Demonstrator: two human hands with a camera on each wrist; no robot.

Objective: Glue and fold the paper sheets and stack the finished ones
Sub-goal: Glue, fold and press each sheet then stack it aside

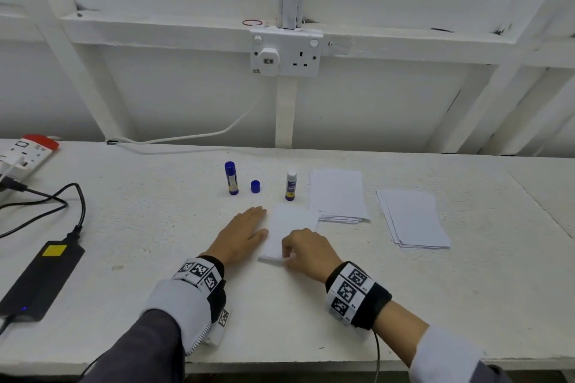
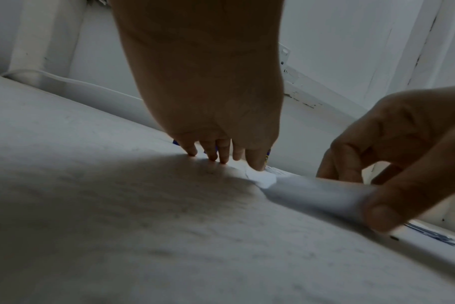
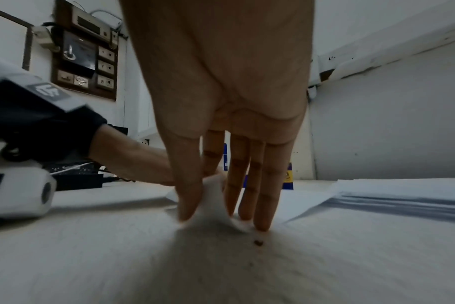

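1. Head view: small white rectangular paper sheet (image 1: 287, 228) lies flat on the white textured tabletop (image 1: 155, 227), right in front of the person, between both hands — likely placed there as the working piece.
2. Left hand (image 1: 244, 235) lies flat with fingers straight, palm down on the table at the sheet's left edge, thumb on the paper; it grips nothing. My read: it pins the sheet so it won't slide.
3. Right hand (image 1: 306, 250) has fingers curled, pinching the near edge of the sheet between thumb and fingers. The right wrist view shows that edge lifted off the table, so probably the fold is just starting.
4. Uncapped glue stick with white top and purple base (image 1: 291, 186) stands upright just behind the sheet, its loose blue plastic cap (image 1: 255, 186) beside it — kept within reach for gluing. A capped blue glue stick (image 1: 231, 178) stands further left.
5. Two stacks of white paper sit to the right: nearer stack (image 1: 337, 194), farther stack (image 1: 412, 219). Cannot tell which is finished and which is blank.
6. Writing: the glue labels have print, too small to read. Wrist bands carry black-and-white square marker codes, no legible words.
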